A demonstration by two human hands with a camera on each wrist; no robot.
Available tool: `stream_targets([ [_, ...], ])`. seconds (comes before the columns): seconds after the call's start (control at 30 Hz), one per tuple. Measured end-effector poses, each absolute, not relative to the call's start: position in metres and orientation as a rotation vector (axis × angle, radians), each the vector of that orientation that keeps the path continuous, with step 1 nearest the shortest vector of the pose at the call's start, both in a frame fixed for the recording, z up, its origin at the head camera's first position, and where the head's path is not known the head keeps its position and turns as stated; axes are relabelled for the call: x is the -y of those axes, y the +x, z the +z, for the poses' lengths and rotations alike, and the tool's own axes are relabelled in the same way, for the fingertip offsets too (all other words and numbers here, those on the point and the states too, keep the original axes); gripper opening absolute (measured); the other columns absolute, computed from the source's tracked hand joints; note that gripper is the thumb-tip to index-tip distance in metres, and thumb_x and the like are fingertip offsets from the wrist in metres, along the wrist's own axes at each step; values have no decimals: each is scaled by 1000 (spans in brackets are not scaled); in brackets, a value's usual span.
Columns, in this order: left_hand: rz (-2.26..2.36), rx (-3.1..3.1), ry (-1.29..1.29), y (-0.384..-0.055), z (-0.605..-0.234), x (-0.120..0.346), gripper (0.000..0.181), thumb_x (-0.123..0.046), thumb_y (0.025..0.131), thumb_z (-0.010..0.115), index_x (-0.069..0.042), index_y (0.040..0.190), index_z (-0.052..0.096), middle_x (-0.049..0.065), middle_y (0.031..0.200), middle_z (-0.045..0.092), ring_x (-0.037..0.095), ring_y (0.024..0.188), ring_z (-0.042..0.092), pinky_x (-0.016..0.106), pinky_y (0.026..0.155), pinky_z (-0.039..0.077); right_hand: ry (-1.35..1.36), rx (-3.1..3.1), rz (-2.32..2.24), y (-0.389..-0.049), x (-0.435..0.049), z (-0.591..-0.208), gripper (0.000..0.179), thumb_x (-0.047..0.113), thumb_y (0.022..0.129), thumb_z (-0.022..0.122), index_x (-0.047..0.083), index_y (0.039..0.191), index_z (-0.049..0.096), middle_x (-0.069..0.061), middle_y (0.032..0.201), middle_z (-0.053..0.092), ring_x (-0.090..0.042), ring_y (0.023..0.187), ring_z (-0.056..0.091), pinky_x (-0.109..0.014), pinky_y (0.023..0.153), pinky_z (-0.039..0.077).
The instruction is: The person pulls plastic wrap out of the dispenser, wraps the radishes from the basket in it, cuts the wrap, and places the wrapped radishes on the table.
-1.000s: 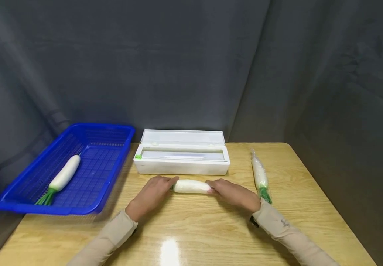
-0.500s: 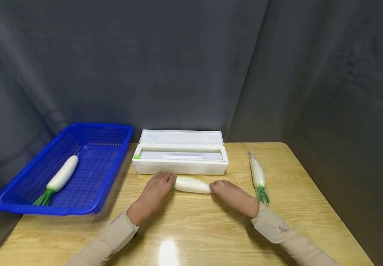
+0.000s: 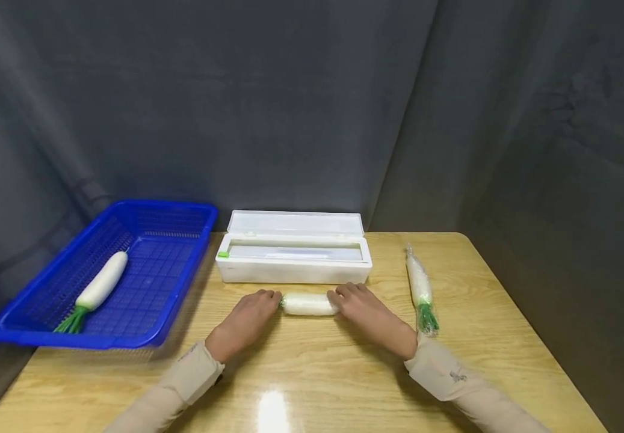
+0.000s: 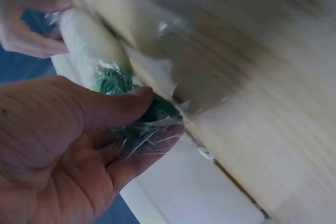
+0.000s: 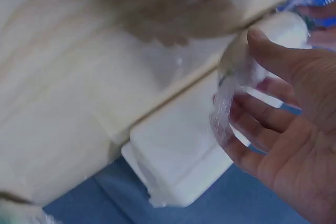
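Note:
A white radish (image 3: 308,304) in clear cling film lies crosswise on the table between my hands. At its leafy end, my left hand (image 3: 244,325) pinches the film-covered green leaves (image 4: 157,109) between thumb and fingers, as the left wrist view shows. My right hand (image 3: 373,319) holds the tapered end, thumb on one side and curled fingers on the other. From that end a gathered tail of film (image 5: 222,111) hangs against the fingers in the right wrist view. Just behind the radish stands a white cling film dispenser (image 3: 294,272), its lid raised.
On the left, a blue plastic basket (image 3: 182,300) holds another white radish (image 3: 105,281) with green leaves. A film-wrapped radish (image 3: 420,279) lies on the right of the wooden table (image 3: 333,385). Dark curtains (image 3: 290,108) hang behind and at the sides.
My right hand has shifted a little to the left and farther over the radish's tapered end. The left hand, briefly spread over the leafy end, has drawn back slightly toward me.

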State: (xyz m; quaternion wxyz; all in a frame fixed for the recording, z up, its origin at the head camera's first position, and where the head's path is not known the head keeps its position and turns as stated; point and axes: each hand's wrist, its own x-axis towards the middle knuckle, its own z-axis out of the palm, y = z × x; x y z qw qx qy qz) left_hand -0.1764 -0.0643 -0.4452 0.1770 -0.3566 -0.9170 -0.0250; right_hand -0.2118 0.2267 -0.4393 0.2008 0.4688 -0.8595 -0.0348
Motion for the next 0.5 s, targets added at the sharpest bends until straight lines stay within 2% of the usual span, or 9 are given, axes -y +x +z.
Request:
stream_targets([
  [0.13,-22,2611,-1017,-173,-441,62,36,20,79,74,-3,98,54,6,77,60,20,66,57,29,57,45,1328,2454,-137,-212,-220,-440,32,26,95,73,3,116,64,-6,105,71,-24,99,66,-39,85,54],
  [0.33,85,2607,-889,-175,-444,56,29,12,82,78,-7,93,59,6,82,65,23,70,62,34,65,46,1375,2505,-135,-217,-220,-435,25,25,97,72,7,114,64,-4,106,71,-21,99,66,-38,85,52],
  [0.5,47,2573,-894,-175,-445,53,27,15,78,78,-5,85,61,6,75,60,19,61,57,30,56,45,1413,2489,-128,-216,-226,-430,24,23,102,68,8,121,63,-4,110,71,-21,103,67,-40,86,53],
])
